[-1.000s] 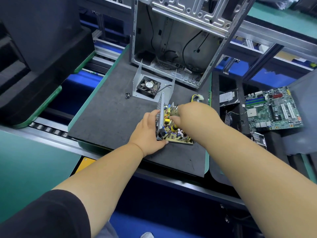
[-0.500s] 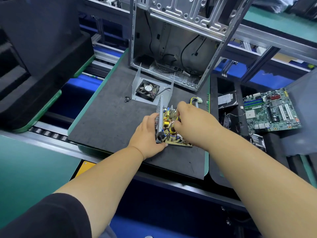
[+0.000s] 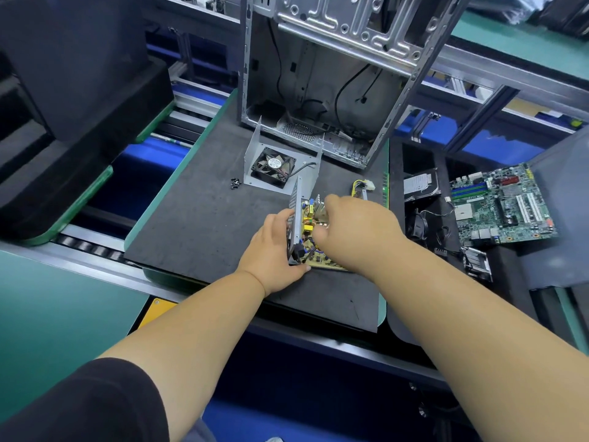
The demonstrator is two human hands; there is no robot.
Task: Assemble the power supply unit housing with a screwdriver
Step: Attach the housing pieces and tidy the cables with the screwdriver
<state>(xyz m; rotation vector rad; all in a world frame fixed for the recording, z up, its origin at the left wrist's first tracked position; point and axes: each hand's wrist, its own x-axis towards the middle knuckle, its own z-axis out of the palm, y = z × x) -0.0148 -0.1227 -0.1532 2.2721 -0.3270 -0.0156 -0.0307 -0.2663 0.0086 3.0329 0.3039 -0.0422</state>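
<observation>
The power supply's circuit board point(image 3: 310, 229), yellow-brown with packed components, lies on the dark mat point(image 3: 197, 231) with a perforated metal panel point(image 3: 294, 202) standing along its left edge. My left hand point(image 3: 274, 250) grips that panel from the left, thumb under its near corner. My right hand point(image 3: 353, 228) reaches over the board, fingers curled down onto its components and hiding what they hold. The grey housing cover with a black fan point(image 3: 274, 165) lies open behind the board. A small cluster of black screws point(image 3: 235, 184) sits to its left. No screwdriver is in view.
An empty computer case point(image 3: 325, 78) stands at the back of the mat. A wire bundle with white connector point(image 3: 363, 188) lies right of the board. Further right, a hard drive point(image 3: 420, 185), a green motherboard point(image 3: 500, 204) and a small heatsink point(image 3: 476, 261). Black foam blocks fill the left.
Both hands stay on the power supply; my right hand has shifted slightly over the board. The view has tilted a little.
</observation>
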